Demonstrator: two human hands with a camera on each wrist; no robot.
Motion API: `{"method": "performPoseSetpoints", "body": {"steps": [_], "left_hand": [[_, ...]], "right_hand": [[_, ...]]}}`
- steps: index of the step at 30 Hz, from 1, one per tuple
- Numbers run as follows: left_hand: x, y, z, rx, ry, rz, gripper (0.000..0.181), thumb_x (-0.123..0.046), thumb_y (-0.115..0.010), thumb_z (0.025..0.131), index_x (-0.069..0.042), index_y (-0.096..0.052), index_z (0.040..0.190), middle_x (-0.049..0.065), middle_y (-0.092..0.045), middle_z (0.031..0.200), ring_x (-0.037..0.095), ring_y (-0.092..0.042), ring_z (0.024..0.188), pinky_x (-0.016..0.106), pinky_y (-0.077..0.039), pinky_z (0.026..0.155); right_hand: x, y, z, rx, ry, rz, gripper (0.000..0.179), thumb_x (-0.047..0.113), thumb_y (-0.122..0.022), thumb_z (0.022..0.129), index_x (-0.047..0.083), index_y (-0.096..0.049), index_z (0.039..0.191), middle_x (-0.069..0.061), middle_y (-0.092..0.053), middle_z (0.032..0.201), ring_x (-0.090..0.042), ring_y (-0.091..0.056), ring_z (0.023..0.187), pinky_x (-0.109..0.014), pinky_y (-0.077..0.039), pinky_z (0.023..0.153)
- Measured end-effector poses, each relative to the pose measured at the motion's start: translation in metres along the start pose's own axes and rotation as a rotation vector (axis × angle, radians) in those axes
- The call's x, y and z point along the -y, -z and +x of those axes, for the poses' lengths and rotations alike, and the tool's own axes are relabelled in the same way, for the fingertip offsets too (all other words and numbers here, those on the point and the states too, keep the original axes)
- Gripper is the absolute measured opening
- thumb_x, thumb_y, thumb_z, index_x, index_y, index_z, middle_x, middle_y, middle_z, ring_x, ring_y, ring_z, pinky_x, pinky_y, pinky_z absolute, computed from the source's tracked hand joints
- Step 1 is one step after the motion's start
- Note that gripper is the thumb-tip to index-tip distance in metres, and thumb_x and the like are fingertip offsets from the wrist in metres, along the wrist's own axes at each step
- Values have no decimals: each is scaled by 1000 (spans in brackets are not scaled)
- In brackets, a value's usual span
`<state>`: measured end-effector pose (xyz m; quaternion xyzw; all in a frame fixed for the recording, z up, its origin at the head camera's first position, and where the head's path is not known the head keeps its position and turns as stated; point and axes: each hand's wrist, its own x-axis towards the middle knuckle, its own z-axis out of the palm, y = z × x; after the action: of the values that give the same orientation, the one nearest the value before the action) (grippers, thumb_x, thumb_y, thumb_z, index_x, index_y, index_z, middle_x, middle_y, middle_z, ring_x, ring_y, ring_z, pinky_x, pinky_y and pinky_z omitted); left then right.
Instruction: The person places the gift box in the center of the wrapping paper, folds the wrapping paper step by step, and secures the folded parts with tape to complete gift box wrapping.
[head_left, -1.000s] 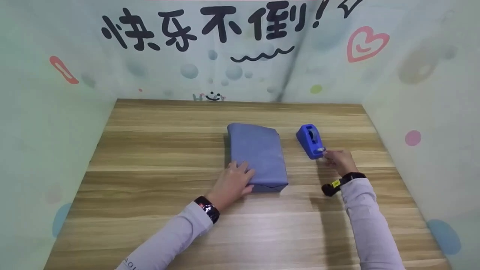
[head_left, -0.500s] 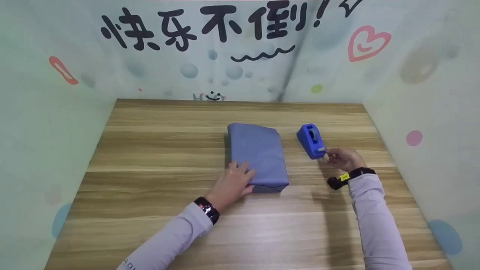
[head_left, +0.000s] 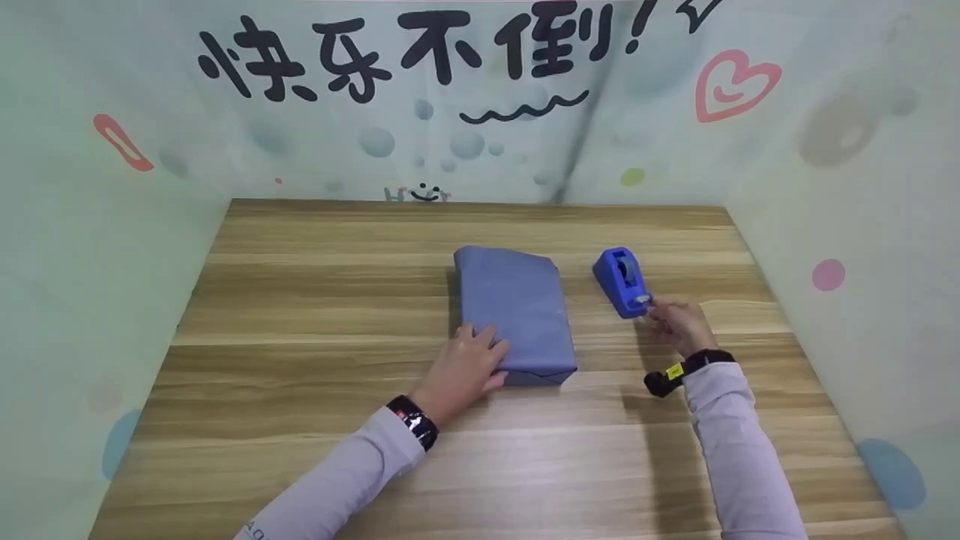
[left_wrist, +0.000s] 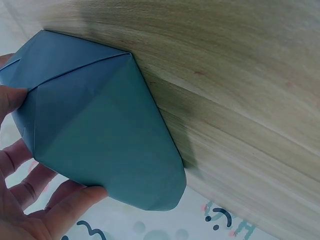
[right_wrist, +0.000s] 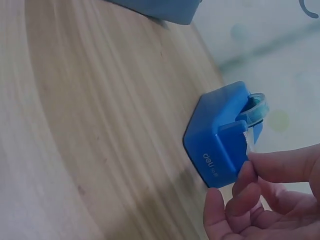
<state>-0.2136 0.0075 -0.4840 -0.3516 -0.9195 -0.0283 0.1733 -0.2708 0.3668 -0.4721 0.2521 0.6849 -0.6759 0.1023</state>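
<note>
A box wrapped in blue-grey paper (head_left: 517, 307) lies flat on the wooden table. My left hand (head_left: 461, 371) holds its near left corner, with spread fingers over the top and the thumb at the near end. In the left wrist view, folded seams show on the wrapped box (left_wrist: 110, 120) beside that thumb. To the right stands a blue tape dispenser (head_left: 621, 281) with a clear roll in it. My right hand (head_left: 682, 322) pinches the tape's end at the toothed cutter. Up close, the right wrist view shows the pinch right at the dispenser's (right_wrist: 220, 145) front edge, partly hiding the strip.
The wooden table (head_left: 315, 300) is bounded by a printed fabric wall (head_left: 300, 150) behind and by more fabric at both sides. A narrow gap of table separates the box from the dispenser. A black wrist device (head_left: 664, 381) hangs under the right wrist.
My right hand shifted slightly right and away from the dispenser, then came back left to its front edge. The left hand and the wrapped box have stayed in place.
</note>
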Motion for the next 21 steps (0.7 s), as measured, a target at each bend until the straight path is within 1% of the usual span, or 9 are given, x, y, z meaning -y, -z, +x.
{"method": "performPoseSetpoints", "body": {"steps": [3, 6, 8, 11, 14, 16, 18, 20, 21], "left_hand": [[0, 0, 0, 5, 3, 1, 35, -43, -61, 85, -14, -58, 103, 7, -60, 102, 27, -58, 87, 34, -56, 66], [-1, 0, 0, 8, 3, -3, 35, -43, -61, 85, -14, -58, 104, 8, -60, 103, 27, -58, 87, 34, -56, 66], [-1, 1, 0, 11, 4, -5, 35, -43, -62, 85, -14, -58, 104, 8, -60, 103, 27, -58, 87, 34, -56, 65], [-1, 1, 0, 16, 4, -10, 35, -43, -62, 84, -13, -58, 103, 8, -61, 104, 28, -58, 87, 34, -56, 65], [-1, 1, 0, 21, 6, -20, 35, -43, -62, 84, -13, -58, 103, 8, -61, 103, 28, -58, 88, 34, -56, 66], [-1, 1, 0, 20, 5, -18, 36, -43, -62, 84, -13, -58, 103, 8, -60, 103, 28, -58, 88, 34, -56, 66], [-1, 1, 0, 14, 0, -4, 35, -43, -62, 84, -13, -58, 102, 8, -60, 101, 27, -58, 86, 35, -55, 67], [-1, 0, 0, 6, -9, 15, 35, -43, -62, 84, -13, -57, 101, 7, -60, 99, 27, -57, 84, 35, -55, 68], [-2, -1, 0, 3, -13, 19, 35, -43, -62, 84, -13, -57, 101, 7, -60, 98, 26, -57, 83, 35, -55, 69]], "right_hand": [[-7, -2, 4, -58, 48, -72, 21, 1, -53, 88, -1, -57, 109, 8, -57, 70, -6, -54, 65, -24, -51, 71], [-14, -6, 10, -135, 114, -201, 32, 3, -54, 88, -8, -52, 118, 8, -58, 72, -6, -55, 65, -22, -51, 67], [-18, -8, 13, -204, 159, -311, 32, 6, -55, 88, -9, -54, 117, 5, -60, 75, -5, -55, 65, -19, -49, 63], [-24, -11, 18, -299, 242, -465, 27, 8, -56, 88, -8, -59, 110, -7, -64, 85, -3, -52, 64, -16, -44, 59], [-29, -16, 21, -377, 334, -558, 22, 8, -55, 88, -7, -61, 102, -17, -64, 92, -7, -51, 64, -17, -42, 59], [-32, -18, 22, -417, 413, -601, 19, 5, -55, 87, -8, -62, 99, -21, -63, 90, -15, -53, 67, -22, -41, 61], [-38, -18, 24, -452, 481, -651, 19, 3, -55, 86, -7, -62, 101, -22, -62, 85, -24, -55, 70, -29, -41, 62], [-44, -15, 25, -478, 506, -695, 21, 4, -55, 86, -6, -62, 104, -22, -61, 82, -29, -55, 72, -32, -40, 62], [-47, -13, 25, -484, 503, -710, 22, 4, -56, 86, -4, -62, 106, -23, -62, 82, -29, -55, 71, -32, -39, 61]]}}
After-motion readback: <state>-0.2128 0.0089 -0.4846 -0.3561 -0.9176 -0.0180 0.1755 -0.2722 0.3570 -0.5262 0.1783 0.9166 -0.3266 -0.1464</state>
